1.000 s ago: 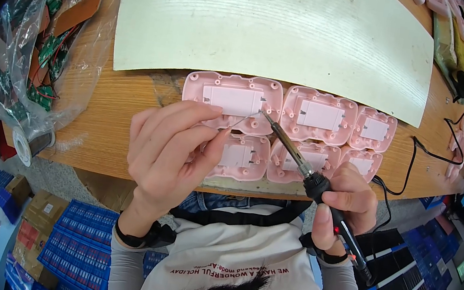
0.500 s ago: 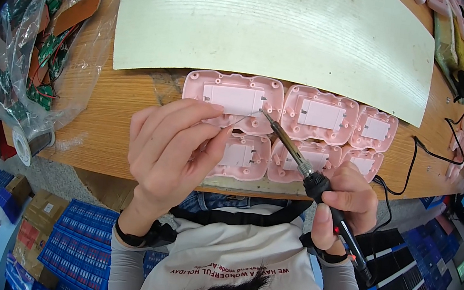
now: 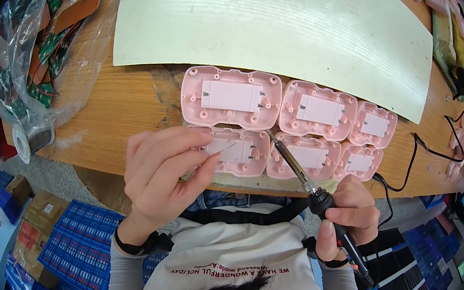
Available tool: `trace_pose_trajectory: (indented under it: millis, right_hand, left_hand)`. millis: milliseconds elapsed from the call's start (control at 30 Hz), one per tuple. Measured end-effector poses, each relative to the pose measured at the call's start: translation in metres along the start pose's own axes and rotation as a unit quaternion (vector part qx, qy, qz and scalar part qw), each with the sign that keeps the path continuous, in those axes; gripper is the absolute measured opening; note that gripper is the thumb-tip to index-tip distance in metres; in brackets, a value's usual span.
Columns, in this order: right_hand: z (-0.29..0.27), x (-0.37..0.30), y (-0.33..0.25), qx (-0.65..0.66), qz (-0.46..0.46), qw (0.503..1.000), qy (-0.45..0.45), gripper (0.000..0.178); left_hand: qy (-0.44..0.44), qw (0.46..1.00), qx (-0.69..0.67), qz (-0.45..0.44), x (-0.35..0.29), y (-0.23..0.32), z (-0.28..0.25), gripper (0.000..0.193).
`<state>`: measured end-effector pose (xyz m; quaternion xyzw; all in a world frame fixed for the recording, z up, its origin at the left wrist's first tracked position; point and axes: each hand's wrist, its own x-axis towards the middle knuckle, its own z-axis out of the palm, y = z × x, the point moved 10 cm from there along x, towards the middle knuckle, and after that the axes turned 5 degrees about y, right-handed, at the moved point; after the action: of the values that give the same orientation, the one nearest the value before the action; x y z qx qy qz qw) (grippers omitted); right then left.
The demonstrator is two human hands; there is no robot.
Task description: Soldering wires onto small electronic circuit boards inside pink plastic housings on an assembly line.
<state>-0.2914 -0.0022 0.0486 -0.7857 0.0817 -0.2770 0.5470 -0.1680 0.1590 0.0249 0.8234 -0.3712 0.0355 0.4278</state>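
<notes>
A thin silvery solder wire is pinched between the thumb and forefinger of my left hand, over the lower-left pink plastic shell. My right hand grips a black-handled soldering iron, whose tip points up and left to the gap between the two rows of shells. Beyond it lies the upper-left pink shell, with a raised rectangular panel and small metal contacts at both ends. Several such shells stand in two rows, insides up. My left hand partly covers the lower-left one.
A pale green board covers the far table. At the left, a clear plastic bag holds green and brown circuit boards, beside a spool. A black cord runs across the right side. Blue trays are stacked below the table.
Both hands have drawn back slightly toward me. The iron's tip and the solder wire have left the contact on the upper-left shell. The shells have shifted slightly away from me.
</notes>
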Motion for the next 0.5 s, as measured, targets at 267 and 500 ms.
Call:
trace_pose_trajectory:
  millis: [267,500]
  right_hand:
    - [0.004,0.006,0.003,-0.012,-0.015,1.0,0.022,0.02]
    - [0.005,0.007,0.005,-0.017,-0.022,0.999,0.036,0.018]
  left_hand:
    - [0.053,0.998,0.021,0.01,0.012,0.0,0.005,0.019]
    - [0.053,0.998,0.015,0.028,0.016,-0.001,0.011,0.021]
